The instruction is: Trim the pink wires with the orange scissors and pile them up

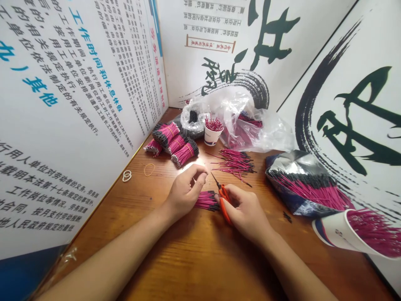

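Observation:
My right hand (246,211) is wrapped round a pair of orange-handled pliers (224,200) with a narrow dark tip pointing away from me. My left hand (186,190) is closed in a pinch just left of that tip; whatever its fingertips hold is too small to make out. Beneath and between both hands lies a small pile of pink wires (206,200) with black ends, partly hidden by the left hand. Beyond the pliers, more loose pink wires (236,163) are spread on the wooden table (175,259).
Banded wire bundles (178,144) are stacked at the back left, near rubber bands (149,169). A paper cup (213,136) of wires stands before clear plastic bags (260,133). To the right are an opened foil bag (300,184) and a tilted cup (336,232). Printed panels (62,138) enclose the table.

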